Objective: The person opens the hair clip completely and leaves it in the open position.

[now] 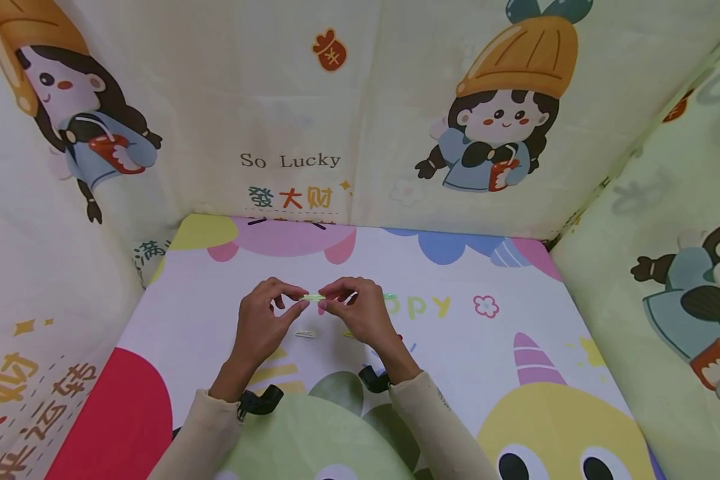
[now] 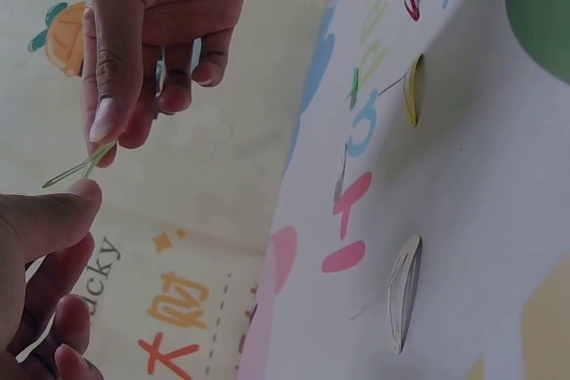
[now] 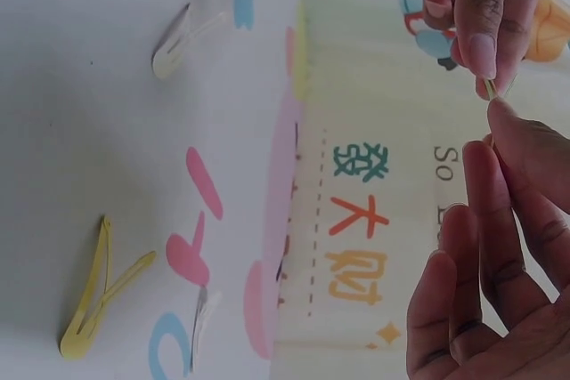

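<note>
A light green snap hair clip [image 1: 313, 297] is held above the table between both hands. My left hand [image 1: 263, 321] pinches one end between thumb and fingertips, while my right hand [image 1: 363, 312] pinches the other. In the left wrist view the clip [image 2: 78, 166] spreads into a V, its two parts apart. Below the hands lie a white hair clip [image 2: 405, 295] and a yellow hair clip [image 3: 87, 304], both snapped apart. Fingertips cover part of the held clip in the right wrist view.
On the table also lie a green clip [image 2: 354, 88], a red clip [image 2: 412, 2] and a second whitish clip [image 2: 340, 175]. The table [image 1: 432, 353] has a printed cartoon cover. Printed cloth walls [image 1: 384, 133] stand at the back and both sides.
</note>
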Tool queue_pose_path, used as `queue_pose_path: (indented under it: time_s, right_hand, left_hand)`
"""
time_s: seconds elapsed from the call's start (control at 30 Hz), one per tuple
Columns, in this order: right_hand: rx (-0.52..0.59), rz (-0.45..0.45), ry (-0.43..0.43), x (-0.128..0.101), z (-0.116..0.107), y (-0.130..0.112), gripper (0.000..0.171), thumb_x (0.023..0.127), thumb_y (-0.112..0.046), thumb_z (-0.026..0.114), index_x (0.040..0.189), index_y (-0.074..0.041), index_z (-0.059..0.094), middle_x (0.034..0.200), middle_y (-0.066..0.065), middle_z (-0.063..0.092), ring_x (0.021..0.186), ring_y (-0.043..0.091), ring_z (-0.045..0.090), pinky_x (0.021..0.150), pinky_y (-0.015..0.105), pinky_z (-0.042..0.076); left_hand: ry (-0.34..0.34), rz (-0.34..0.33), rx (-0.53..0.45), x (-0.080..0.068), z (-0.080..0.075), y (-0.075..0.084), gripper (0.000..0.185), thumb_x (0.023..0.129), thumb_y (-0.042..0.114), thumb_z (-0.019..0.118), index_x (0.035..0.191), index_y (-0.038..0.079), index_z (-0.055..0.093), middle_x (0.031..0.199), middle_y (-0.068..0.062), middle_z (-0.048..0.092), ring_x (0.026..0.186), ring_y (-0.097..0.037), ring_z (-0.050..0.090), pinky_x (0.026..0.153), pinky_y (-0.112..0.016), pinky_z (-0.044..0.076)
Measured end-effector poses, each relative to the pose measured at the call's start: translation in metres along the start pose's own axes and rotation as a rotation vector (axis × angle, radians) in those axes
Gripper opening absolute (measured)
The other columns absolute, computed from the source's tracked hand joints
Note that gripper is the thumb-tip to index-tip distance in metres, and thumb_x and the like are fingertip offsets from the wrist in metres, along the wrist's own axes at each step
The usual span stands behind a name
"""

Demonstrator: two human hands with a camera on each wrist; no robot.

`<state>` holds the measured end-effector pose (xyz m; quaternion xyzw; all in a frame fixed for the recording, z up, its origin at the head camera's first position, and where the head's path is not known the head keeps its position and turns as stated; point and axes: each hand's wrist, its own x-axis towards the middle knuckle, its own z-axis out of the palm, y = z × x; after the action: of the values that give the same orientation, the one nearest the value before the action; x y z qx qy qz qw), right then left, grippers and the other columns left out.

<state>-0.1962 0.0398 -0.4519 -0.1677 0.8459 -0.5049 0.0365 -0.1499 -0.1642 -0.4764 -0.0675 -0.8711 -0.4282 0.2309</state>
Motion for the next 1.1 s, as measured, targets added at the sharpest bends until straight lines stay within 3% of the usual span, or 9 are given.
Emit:
queue_pose_path:
  time_s: [0.17, 0.4, 0.77, 1.1]
  right_hand:
    - [-0.039, -0.004, -0.002, 0.002, 0.003, -0.001, 0.017, 0.089, -0.022, 0.088, 0.105, -0.02, 0.084, 0.093, -0.006, 0.077, 0.085, 0.014, 0.064, 0.073, 0.028, 0.054]
    - [-0.059, 0.003, -0.012, 0.007, 0.007, 0.001, 0.015, 0.089, -0.018, 0.087, 0.105, -0.018, 0.084, 0.09, -0.006, 0.076, 0.086, 0.015, 0.063, 0.072, 0.028, 0.053]
    - [-0.116, 0.018, -0.006, 0.013, 0.013, 0.008, 0.014, 0.089, -0.02, 0.087, 0.103, -0.02, 0.084, 0.09, -0.008, 0.076, 0.088, 0.013, 0.063, 0.078, 0.028, 0.053]
    - [-0.196, 0.03, 0.01, 0.02, 0.02, 0.014, 0.015, 0.09, -0.022, 0.087, 0.104, -0.021, 0.084, 0.094, -0.007, 0.078, 0.092, 0.014, 0.063, 0.083, 0.03, 0.051]
  left_hand:
    - [-0.008, 0.0, 0.014, 0.002, -0.001, -0.003, 0.019, 0.087, 0.019, 0.09, 0.103, 0.016, 0.083, 0.091, -0.001, 0.072, 0.075, -0.023, 0.06, 0.065, -0.028, 0.045]
    - [-0.024, 0.011, 0.051, 0.005, 0.001, -0.01, 0.017, 0.087, 0.018, 0.09, 0.102, 0.017, 0.083, 0.09, -0.001, 0.072, 0.074, -0.016, 0.057, 0.066, -0.029, 0.045]
    - [-0.067, 0.039, 0.104, 0.011, 0.001, -0.019, 0.019, 0.085, 0.017, 0.091, 0.102, 0.018, 0.082, 0.09, 0.002, 0.072, 0.075, -0.016, 0.058, 0.066, -0.029, 0.045]
    - [-0.112, 0.01, 0.136, 0.017, 0.006, -0.029, 0.02, 0.085, 0.019, 0.091, 0.102, 0.018, 0.081, 0.091, 0.003, 0.073, 0.076, -0.016, 0.057, 0.066, -0.029, 0.044]
